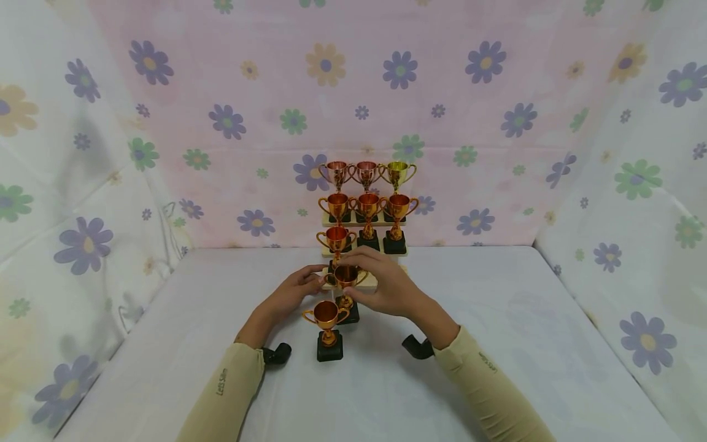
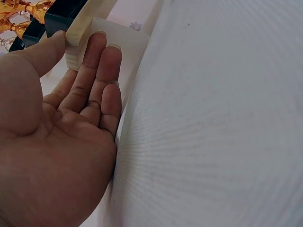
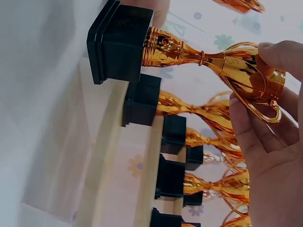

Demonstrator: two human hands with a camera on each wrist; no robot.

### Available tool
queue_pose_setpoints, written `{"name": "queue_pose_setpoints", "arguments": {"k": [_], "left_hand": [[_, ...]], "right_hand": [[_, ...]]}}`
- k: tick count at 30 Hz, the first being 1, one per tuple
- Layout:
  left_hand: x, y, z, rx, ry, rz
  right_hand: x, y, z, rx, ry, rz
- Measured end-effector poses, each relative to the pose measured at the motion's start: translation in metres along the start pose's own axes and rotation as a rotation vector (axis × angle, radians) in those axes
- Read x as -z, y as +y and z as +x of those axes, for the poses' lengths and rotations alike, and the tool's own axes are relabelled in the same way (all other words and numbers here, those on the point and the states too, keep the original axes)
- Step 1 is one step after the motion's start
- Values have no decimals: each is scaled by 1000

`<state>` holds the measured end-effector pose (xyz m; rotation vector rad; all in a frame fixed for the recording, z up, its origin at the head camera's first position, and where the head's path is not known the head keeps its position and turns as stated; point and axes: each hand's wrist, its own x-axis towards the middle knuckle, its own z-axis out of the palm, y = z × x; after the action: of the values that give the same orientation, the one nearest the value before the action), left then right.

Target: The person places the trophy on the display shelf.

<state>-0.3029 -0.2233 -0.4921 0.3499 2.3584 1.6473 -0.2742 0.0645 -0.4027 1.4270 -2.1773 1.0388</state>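
Observation:
My right hand (image 1: 389,285) holds a small gold trophy (image 3: 251,71) by its cup, with the thumb on one side and fingers on the other. The trophy's black square base (image 3: 120,42) hangs in front of a stepped wooden stand (image 3: 102,156). At the left end of the stand's lowest board, my left hand (image 1: 289,293) pinches the wood, thumb against its edge and fingers on the far side. Beside that thumb, one gold trophy (image 1: 337,236) stands on the lowest board. Another gold trophy (image 1: 327,314) stands upright on the table, nearer me.
Three gold trophies (image 1: 368,205) line the middle step. On the top step are two rose-coloured trophies (image 1: 366,174) and a yellow-gold one (image 1: 397,174). A white cloth (image 1: 486,344) covers the table, and a flowered backdrop (image 1: 364,123) hangs behind and at both sides.

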Motion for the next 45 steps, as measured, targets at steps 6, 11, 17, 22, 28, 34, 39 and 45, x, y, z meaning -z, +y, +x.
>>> {"name": "queue_pose_setpoints", "arguments": {"k": [6, 11, 17, 22, 28, 34, 39, 45], "left_hand": [[0, 0, 0, 19, 3, 1], [0, -2, 1, 19, 2, -8], [1, -3, 2, 25, 11, 9], [1, -1, 2, 29, 8, -8], [0, -2, 2, 21, 4, -20], [1, -2, 2, 22, 6, -23], [1, -1, 2, -2, 4, -17], [0, 0, 0, -12, 0, -5]], "right_hand": [[10, -1, 0, 24, 49, 8], [19, 0, 0, 34, 86, -2], [26, 2, -1, 3, 117, -17], [31, 4, -1, -13, 136, -25], [34, 8, -2, -12, 164, -27], [34, 13, -2, -14, 186, -26], [33, 18, -1, -35, 190, -42], [31, 25, -1, -43, 211, -48]]}}
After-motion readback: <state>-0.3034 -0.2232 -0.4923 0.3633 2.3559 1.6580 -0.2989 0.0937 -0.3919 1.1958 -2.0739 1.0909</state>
